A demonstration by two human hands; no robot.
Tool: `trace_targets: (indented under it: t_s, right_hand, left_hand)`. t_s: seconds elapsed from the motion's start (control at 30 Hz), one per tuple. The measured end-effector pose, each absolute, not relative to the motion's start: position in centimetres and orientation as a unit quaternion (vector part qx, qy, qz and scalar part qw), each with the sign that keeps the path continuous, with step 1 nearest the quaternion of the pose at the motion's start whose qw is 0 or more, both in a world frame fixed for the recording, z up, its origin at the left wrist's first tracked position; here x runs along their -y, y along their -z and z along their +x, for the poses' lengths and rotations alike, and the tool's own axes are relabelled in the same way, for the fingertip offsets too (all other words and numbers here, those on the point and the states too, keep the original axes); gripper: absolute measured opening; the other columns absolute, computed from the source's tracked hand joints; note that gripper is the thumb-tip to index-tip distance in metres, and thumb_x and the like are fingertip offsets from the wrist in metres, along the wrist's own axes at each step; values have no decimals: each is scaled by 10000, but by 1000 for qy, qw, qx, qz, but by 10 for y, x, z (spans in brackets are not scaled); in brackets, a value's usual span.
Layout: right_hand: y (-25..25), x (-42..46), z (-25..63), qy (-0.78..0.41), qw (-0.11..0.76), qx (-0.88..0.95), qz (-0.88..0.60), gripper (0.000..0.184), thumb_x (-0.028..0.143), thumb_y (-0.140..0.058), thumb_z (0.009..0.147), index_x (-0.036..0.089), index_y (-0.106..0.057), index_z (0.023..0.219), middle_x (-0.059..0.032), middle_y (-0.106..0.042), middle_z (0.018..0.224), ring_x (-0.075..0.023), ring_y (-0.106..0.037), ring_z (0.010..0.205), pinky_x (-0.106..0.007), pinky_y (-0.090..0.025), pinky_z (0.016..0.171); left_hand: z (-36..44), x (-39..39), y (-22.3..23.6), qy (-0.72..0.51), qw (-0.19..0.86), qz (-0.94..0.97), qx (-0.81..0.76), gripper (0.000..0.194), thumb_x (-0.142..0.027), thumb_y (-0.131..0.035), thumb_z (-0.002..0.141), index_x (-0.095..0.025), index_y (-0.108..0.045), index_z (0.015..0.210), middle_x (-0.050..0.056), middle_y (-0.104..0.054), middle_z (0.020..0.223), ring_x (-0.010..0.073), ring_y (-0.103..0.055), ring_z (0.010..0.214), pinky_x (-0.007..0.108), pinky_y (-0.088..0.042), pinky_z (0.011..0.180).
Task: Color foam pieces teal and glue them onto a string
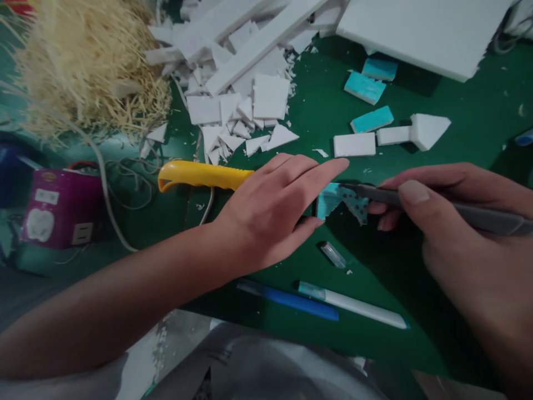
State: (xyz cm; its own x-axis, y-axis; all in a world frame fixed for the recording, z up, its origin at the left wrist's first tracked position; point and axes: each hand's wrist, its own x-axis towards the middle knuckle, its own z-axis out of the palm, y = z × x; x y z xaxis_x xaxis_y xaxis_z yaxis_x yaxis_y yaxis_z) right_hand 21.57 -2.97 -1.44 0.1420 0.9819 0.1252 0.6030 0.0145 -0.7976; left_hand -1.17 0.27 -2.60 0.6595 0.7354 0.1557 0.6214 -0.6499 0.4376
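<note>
Overlapping a yellow handle (204,174), the left hand (272,208) probably hides more.

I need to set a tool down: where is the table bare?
The table looks mostly bare right of the white pointed piece, between white slab and right hand, and, in shadow, between that hand and the white pen. Crowded: upper left to upper middle, with straw and scrap pile.
</note>
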Motion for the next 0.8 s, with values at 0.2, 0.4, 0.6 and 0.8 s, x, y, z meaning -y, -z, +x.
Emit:
trace_targets:
  t_s: [0.2,0.4,0.6,0.8]
  right_hand:
    - [13,30,214,-253,378,601,-657,62,272,-740,926,261,-770,873,23,-748,770,-104,-650,563,-277,-595,538]
    - [14,29,217,-256,376,594,-663,90,295,-723,939,269,-769,866,20,-737,758,-114,-658,579,-289,-598,542]
    - [15,29,221,-240,380,595,-666,156,317,-695,958,274,-773,830,17,-733,738,-119,-673,592,-296,-615,576]
    - [14,31,219,-238,371,590,-677,140,320,-707,951,287,-779,835,29,-739,749,-109,-671,601,-287,-612,589]
  left_hand:
    - [-12,-2,27,-163,174,895,-377,494,-236,-561,1025,-160,-492,1507,110,-685,1321,251,-648,1255,422,-548,1102]
    - [-12,-2,28,-167,168,899,-369,483,-242,-549,1041,-109,-495,1501,126,-690,1299,245,-650,1239,409,-546,1107]
    - [-10,-2,30,-174,153,894,-384,488,-238,-559,1020,-137,-511,1495,116,-695,1288,244,-660,1210,414,-562,1078]
    - [-11,-3,25,-156,178,894,-379,487,-239,-549,1026,-139,-505,1501,121,-689,1310,253,-651,1244,427,-547,1108]
